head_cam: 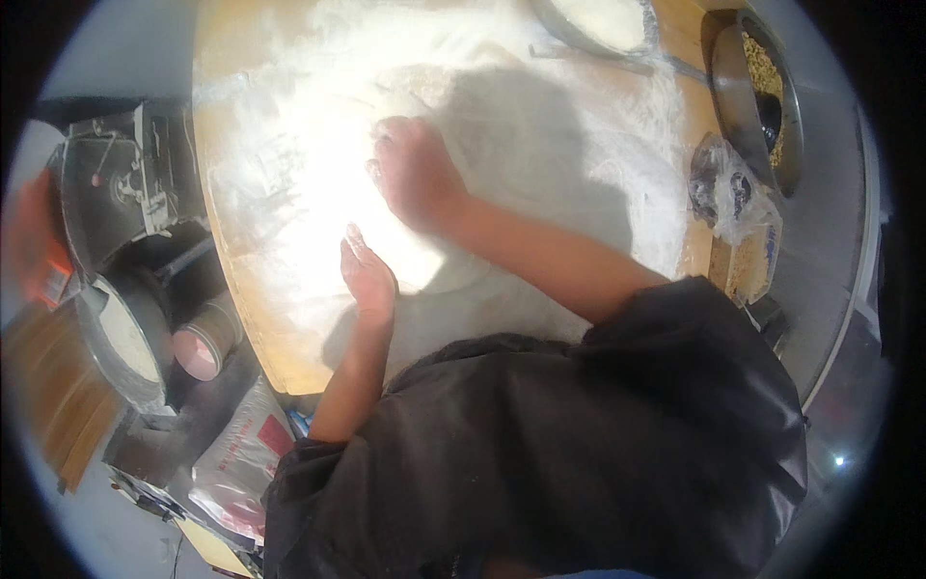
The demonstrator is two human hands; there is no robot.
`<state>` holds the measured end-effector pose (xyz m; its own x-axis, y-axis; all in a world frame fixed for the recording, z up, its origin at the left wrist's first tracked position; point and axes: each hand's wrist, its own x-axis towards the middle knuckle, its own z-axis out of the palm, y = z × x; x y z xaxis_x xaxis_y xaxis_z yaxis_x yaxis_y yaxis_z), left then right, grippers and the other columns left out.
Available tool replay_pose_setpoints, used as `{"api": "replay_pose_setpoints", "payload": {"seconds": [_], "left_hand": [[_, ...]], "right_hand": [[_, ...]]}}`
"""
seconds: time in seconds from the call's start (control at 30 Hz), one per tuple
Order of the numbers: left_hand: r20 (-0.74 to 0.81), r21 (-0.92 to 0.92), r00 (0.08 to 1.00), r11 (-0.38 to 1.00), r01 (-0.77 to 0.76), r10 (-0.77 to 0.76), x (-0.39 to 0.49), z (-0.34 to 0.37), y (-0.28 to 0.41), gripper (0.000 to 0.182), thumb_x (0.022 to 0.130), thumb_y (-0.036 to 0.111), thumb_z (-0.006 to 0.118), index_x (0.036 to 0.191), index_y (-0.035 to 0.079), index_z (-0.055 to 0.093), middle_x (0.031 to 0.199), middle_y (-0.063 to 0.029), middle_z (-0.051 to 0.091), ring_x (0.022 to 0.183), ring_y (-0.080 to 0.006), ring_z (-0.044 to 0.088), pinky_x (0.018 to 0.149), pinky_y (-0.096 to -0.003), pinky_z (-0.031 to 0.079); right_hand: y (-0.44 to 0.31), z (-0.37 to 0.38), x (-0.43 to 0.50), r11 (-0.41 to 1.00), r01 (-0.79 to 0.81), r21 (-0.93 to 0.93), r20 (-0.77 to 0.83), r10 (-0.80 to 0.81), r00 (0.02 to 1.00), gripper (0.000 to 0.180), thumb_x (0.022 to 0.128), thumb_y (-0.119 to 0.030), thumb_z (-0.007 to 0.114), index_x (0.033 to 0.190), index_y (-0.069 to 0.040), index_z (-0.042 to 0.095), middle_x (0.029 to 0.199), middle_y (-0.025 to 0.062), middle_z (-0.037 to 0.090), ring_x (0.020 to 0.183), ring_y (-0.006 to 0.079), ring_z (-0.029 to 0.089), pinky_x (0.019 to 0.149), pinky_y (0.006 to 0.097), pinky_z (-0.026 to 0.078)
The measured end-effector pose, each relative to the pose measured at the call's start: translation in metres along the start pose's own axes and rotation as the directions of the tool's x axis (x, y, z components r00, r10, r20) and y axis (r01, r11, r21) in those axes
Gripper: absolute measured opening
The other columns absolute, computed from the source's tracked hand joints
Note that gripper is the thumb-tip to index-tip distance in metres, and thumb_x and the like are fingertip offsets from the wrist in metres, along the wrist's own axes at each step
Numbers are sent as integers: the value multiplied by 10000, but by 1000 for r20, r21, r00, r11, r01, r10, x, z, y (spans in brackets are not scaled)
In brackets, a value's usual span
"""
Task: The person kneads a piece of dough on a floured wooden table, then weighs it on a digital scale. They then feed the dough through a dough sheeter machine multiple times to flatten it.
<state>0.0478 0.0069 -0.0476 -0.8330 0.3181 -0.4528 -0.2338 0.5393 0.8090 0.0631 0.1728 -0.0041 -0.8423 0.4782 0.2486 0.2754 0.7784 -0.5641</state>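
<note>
A wooden work board (289, 373) lies in front of me, thickly dusted with white flour (658, 181). My left hand (367, 279) rests low over the floured area, fingers straight and close together, with flour on the fingertips. Farther up, my right hand (419, 174) is curled, its fingers bent toward the left and also floury. Strong glare whitens the surface around both hands. Whether dough lies under them, or something sits inside the curled right hand, cannot be made out. My shadow falls across the right half of the board.
A bowl of flour (608, 22) and a thin stick (589, 59) are at the board's far right. Beyond the right edge are a metal bowl (723, 72) of crumbly food and a plastic bag (734, 192). Left stand a machine (116, 170), a flour-filled pan (130, 333) and a sack (235, 441).
</note>
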Motion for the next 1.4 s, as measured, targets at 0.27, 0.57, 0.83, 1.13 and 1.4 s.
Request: {"api": "replay_pose_setpoints", "payload": {"seconds": [0.27,0.57,0.83,1.13,1.4], "left_hand": [[-117,255,918,905,-340,378,-2,-40,31,435,928,240,512,1241,-57,458,1202,-214,509,1158,-317,461,1011,-377,345],[744,469,355,-64,-881,566,45,25,98,693,850,284,471,1438,26,210,1517,-119,178,1396,-295,169,1126,-408,184],[785,484,325,-195,-853,528,109,39,100,681,856,344,441,1464,146,209,1532,-27,171,1390,-256,187,1125,-432,168],[826,435,278,-241,-867,491,27,33,64,698,862,377,458,1461,133,197,1536,-23,149,1397,-241,165,1132,-434,153],[788,268,212,-12,-963,578,28,8,45,678,889,346,413,1463,68,182,1525,-91,187,1398,-288,179,1129,-434,157]], "right_hand": [[11,39,36,965,37,-259,45,-26,999,218,813,-243,569,899,-55,638,1082,117,561,977,276,505,875,474,371],[-11,1,-6,974,202,99,-27,-201,979,174,715,-189,635,797,-39,606,901,103,586,842,291,530,845,445,412],[7,30,32,984,116,-132,125,-100,987,234,802,-233,491,785,-47,632,941,122,578,948,290,490,890,464,339],[-15,-11,-54,983,89,162,224,-124,967,232,776,-239,591,825,-14,617,957,134,582,935,318,529,910,506,376],[-10,17,-42,948,314,51,73,-318,945,274,810,-207,541,974,12,532,1059,185,489,1057,360,434,943,523,297]]}}
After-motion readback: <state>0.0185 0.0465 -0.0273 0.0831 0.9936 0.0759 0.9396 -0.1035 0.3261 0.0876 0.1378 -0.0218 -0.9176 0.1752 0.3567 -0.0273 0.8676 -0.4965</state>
